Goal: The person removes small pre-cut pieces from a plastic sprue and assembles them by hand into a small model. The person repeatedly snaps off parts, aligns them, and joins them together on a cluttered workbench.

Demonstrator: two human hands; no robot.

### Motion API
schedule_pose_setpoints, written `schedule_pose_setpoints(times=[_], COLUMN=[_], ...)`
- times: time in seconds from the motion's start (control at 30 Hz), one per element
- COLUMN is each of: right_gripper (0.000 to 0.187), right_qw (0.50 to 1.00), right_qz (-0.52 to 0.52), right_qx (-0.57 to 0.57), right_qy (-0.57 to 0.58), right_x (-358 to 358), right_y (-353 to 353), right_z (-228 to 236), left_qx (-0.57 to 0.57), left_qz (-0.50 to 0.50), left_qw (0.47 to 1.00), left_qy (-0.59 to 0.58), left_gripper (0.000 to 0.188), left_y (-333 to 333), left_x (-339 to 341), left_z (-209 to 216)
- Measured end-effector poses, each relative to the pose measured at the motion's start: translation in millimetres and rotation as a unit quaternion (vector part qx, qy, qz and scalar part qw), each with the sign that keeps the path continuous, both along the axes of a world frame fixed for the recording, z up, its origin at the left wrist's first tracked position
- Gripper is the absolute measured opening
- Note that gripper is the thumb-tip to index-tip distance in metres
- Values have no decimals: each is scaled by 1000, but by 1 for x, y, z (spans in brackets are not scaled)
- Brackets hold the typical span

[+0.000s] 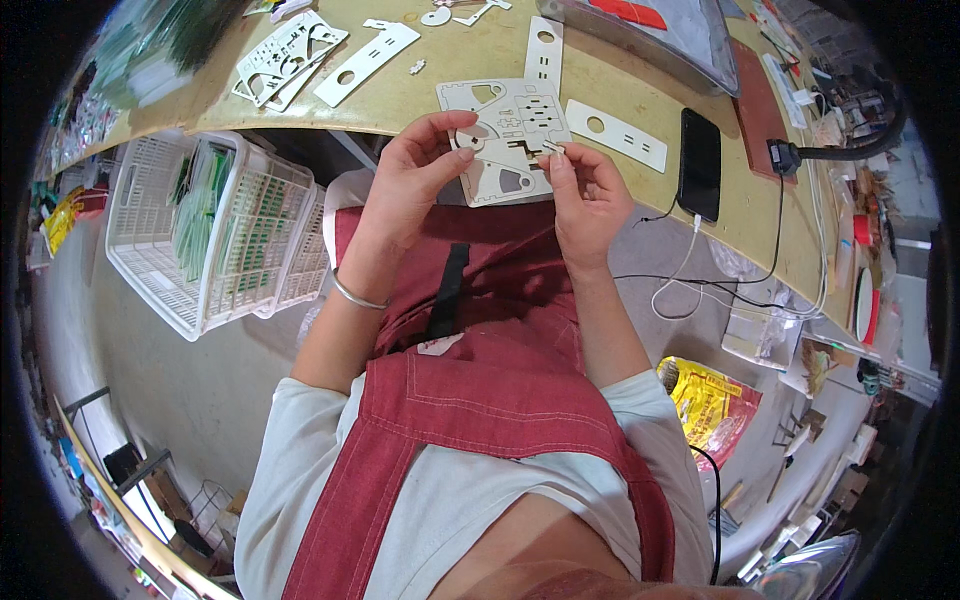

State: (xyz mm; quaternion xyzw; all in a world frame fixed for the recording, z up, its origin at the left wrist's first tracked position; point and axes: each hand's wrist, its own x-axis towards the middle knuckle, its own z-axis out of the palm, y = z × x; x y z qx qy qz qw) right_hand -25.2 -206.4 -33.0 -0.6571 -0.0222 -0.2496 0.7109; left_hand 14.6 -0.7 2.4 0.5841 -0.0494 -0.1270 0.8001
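Observation:
A pale sheet with cut-out parts is held near the table's front edge, over my lap. My left hand is closed on the sheet's left side, thumb on its face near a round cut-out. My right hand pinches a small pale piece at the sheet's right side, beside a dark gap. Whether that piece is fully separate from the sheet I cannot tell. Just beyond are a strip with a round hole and, to the right, a similar strip, both on the table.
More cut sheets and another holed strip lie on the table at far left. A phone with a white cable rests at right, near a metal tray. White plastic baskets stand on the floor at left.

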Motion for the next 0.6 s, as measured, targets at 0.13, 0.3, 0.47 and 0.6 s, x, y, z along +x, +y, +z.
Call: schedule_pose_setpoints(times=[0.13, 0.3, 0.47, 0.6], right_gripper=[17, 17, 16, 16], right_qw=[1000, 1000, 1000, 1000], right_qz=[-7, -8, -10, -13], right_qx=[15, 10, -14, -22], right_qy=[5, 5, 2, 9], right_x=[1, 1, 2, 2], right_y=[0, 1, 1, 4], right_z=[-1, 1, -3, -3], left_qx=[-6, 35, 68, 179], left_qz=[-17, 13, 54, 70], left_qw=[1000, 999, 995, 973], left_qy=[8, -15, -50, -130], left_gripper=[45, 44, 36, 33], left_y=[6, 0, -12, -11], left_x=[6, 5, 5, 6], left_z=[1, 5, -3, -16])
